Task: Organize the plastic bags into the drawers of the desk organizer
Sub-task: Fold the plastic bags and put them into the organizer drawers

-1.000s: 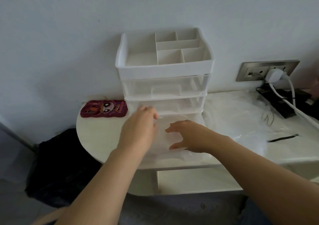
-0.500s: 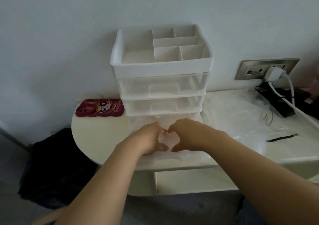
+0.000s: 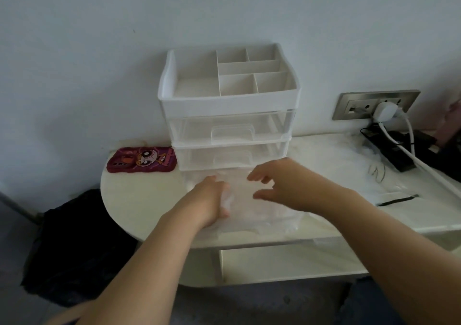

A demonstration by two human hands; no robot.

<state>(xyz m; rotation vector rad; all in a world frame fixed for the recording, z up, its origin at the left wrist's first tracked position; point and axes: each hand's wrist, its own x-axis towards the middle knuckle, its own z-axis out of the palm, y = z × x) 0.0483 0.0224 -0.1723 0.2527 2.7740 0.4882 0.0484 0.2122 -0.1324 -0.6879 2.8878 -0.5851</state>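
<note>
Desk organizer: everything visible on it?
The desk organizer is white plastic, upright on the table against the wall. Its open top tray has six empty compartments: one large on the left, five smaller on the right. Below sit three clear drawers with handles; the upper two are shut, the bottom drawer is pulled out toward the person. The left hand grips a crumpled plastic bag in it; the right hand hovers open above. A phone case lies at its left.

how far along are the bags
Early to midway. Some bags lie in the pulled-out bottom drawer, the left hand gripping them, right hand open above. Left: the loose bags on the desk, and the two shut upper drawers.
</note>
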